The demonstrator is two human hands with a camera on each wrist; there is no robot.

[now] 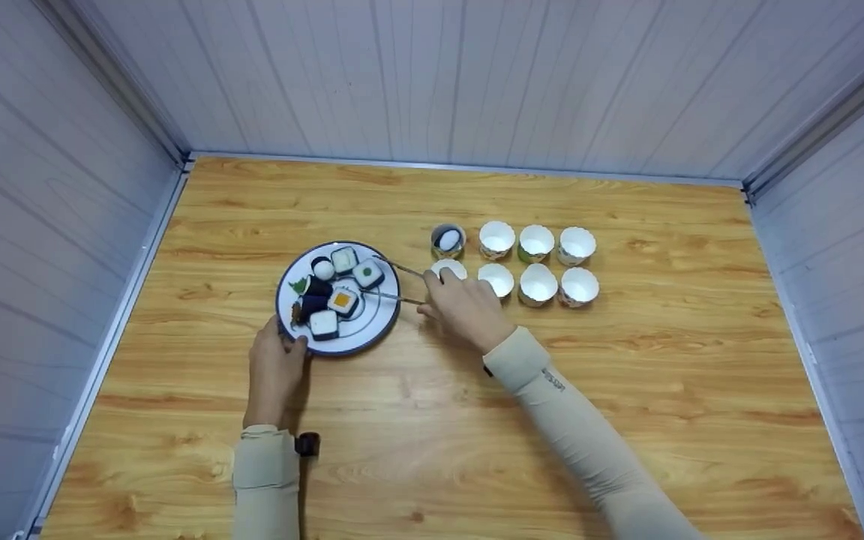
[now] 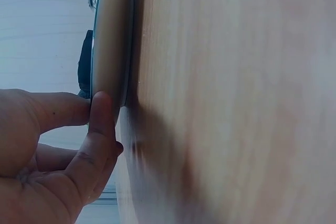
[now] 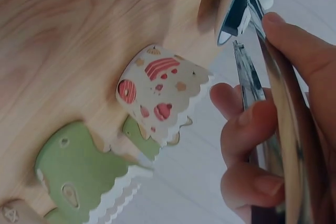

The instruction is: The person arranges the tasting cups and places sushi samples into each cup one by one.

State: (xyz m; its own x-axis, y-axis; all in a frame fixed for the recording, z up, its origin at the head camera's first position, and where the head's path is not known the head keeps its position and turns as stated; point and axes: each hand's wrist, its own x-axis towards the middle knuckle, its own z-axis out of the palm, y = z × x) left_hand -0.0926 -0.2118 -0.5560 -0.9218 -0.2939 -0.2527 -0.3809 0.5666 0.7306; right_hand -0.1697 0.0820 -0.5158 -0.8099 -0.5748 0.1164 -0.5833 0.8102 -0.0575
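My left hand (image 1: 276,367) pinches the near-left rim of a white plate (image 1: 361,330) with a blue edge; the left wrist view shows thumb and fingers on that rim. Several sushi pieces lie on the plate, among them a green-dotted one (image 1: 367,273), an orange-topped one (image 1: 343,301) and a plain white-topped one (image 1: 323,325). My right hand (image 1: 466,306) holds metal tongs (image 1: 402,268) reaching over the plate from the right. Their two arms are spread, with the tips on either side of the green-dotted piece. In the right wrist view, fingers wrap the tongs (image 3: 286,108).
Two rows of paper baking cups stand right of the plate. The back-left cup (image 1: 439,251) holds a dark and white piece; the front-left cup (image 1: 448,266) is partly behind my right hand. Pale panel walls (image 1: 417,82) bound the wooden table (image 1: 432,450).
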